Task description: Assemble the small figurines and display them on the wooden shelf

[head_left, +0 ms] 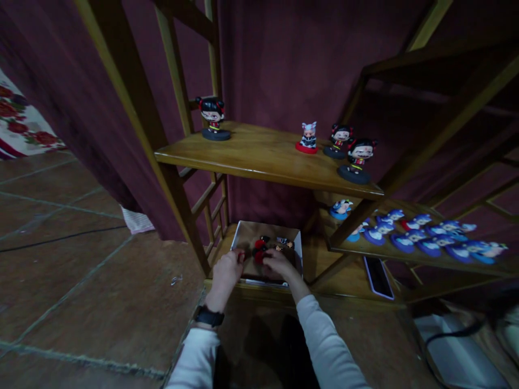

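On the lowest shelf stands an open white cardboard box [248, 235] with a brown inside. My left hand [226, 270] is at its left front side, fingers closed around a small red piece whose kind I cannot make out. My right hand [280, 262] reaches over the front of the box, its fingers bent and closed on the edge of a red-and-black figurine [259, 250]. Just beyond that hand, several small figurines [284, 243] with dark and pale parts lie in the box. My fingertips partly hide what they touch.
Above the box, a wooden shelf [259, 154] bears a black-haired figurine [212, 118] at left, a white-haired one [308, 136] and two more black-haired ones at right. Several blue-and-white figurines [409, 237] crowd the right shelf. A phone [378, 277] lies below them. A slanting wooden post [141, 124] rises at left.
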The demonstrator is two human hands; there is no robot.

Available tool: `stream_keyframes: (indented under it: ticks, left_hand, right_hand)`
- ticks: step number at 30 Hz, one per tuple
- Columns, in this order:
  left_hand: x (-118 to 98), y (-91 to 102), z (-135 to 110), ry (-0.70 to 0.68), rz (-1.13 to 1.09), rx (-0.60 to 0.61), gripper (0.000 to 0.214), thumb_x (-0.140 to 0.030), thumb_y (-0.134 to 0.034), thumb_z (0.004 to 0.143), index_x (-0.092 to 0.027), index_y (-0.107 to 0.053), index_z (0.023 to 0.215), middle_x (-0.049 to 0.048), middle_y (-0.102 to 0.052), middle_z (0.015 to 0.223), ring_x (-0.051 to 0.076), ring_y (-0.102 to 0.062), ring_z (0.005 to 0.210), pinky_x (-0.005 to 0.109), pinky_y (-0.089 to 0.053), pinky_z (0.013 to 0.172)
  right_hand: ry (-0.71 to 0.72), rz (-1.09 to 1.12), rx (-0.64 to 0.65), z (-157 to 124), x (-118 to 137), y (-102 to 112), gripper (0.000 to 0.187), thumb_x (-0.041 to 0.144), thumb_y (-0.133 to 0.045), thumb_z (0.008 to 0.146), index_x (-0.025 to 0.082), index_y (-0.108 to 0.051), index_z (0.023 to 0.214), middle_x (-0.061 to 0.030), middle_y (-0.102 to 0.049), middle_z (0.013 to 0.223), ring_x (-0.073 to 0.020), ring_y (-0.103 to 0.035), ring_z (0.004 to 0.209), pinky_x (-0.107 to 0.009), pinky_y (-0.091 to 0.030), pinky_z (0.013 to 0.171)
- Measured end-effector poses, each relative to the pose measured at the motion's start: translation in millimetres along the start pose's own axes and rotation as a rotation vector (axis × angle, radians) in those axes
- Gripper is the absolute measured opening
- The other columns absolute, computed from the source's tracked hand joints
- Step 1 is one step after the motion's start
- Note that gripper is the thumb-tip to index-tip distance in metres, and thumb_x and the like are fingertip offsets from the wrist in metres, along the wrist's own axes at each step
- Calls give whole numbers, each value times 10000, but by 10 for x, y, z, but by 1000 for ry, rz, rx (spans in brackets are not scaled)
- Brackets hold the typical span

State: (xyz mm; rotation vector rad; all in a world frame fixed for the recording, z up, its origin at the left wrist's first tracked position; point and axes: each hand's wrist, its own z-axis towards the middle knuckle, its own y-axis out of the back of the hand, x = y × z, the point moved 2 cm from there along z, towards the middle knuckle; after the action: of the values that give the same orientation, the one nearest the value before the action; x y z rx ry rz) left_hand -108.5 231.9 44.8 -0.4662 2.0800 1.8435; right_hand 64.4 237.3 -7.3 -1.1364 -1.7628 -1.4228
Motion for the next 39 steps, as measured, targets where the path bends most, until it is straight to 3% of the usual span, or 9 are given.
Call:
stream_keyframes:
  ticks: [4, 8, 15, 18, 21, 24, 29, 33, 39]
  left_hand:
    - [-21, -244, 134, -50, -74, 63, 286, -207, -454, 816, -236, -633, 1037, 78, -678, 961, 186, -620, 898, 261, -437, 766]
    - [-70, -500, 240, -107, -100, -3, 339, -146, -434, 807, -194, -608, 1094, 108, -653, 1023, 191, -616, 906, 276, -428, 812]
    - [-281, -845, 366, -194, -156, -85, 507, -125, -494, 758, -182, -459, 1260, 122, -466, 1312, 206, -451, 1172, 302, -337, 965]
    - [-334, -948, 414, -164, -131, -53, 505, -86, -487, 737, -161, -481, 1237, 152, -463, 1306, 222, -463, 1159, 319, -348, 950]
    - [-332, -952, 424, -130, -135, 36, 412, -24, -475, 702, -164, -611, 1064, 135, -597, 1135, 206, -552, 1037, 293, -396, 879]
    - [-251, -843, 430, -98, -147, -31, 344, -15, -467, 697, -182, -666, 922, 90, -653, 1017, 190, -578, 980, 275, -404, 857]
    - [-103, -802, 492, 24, -197, -80, 304, -104, -470, 758, -178, -644, 995, 86, -673, 975, 180, -610, 907, 244, -432, 795]
    - [-158, -930, 494, -63, -82, -113, 361, -153, -490, 762, -156, -588, 1110, 127, -629, 1072, 206, -578, 975, 280, -410, 852]
    - [-201, -1013, 498, -130, 57, -163, 424, -69, -442, 744, -180, -578, 1130, 131, -509, 1248, 233, -486, 1095, 333, -362, 916]
  right_hand:
    - [-5, 799, -58, 41, -48, 333, 267, 221, -587, 661, 199, -562, 926, -4, -665, 748, -149, -641, 696, -363, -522, 736]
    - [29, 1073, -62, 19, -100, 540, 279, 174, -665, 601, 194, -568, 862, -22, -671, 772, -170, -647, 768, -395, -502, 797]
    - [103, 1012, -459, 100, -161, 928, 340, 180, -614, 623, 246, -539, 948, 52, -612, 768, -100, -610, 677, -360, -490, 821]
    - [57, 1054, -417, 146, -194, 1010, 327, 159, -566, 647, 257, -533, 957, 49, -609, 753, -111, -614, 681, -387, -498, 817]
    - [35, 1110, -355, 157, -183, 1021, 318, 145, -563, 642, 254, -547, 941, 38, -615, 762, -131, -623, 724, -408, -497, 837]
    - [22, 1122, -337, 130, -136, 995, 338, 141, -591, 622, 255, -558, 938, 32, -614, 774, -140, -624, 758, -407, -492, 856]
    - [60, 1065, -276, 21, -31, 913, 328, 193, -614, 646, 253, -572, 965, 24, -624, 816, -132, -618, 775, -406, -478, 873]
    - [99, 1006, -229, -54, 24, 865, 354, 236, -651, 640, 243, -585, 988, 5, -641, 912, -127, -613, 805, -377, -480, 861]
    - [78, 968, -173, -66, 64, 851, 371, 252, -693, 608, 247, -603, 968, -6, -646, 994, -138, -617, 852, -331, -491, 816]
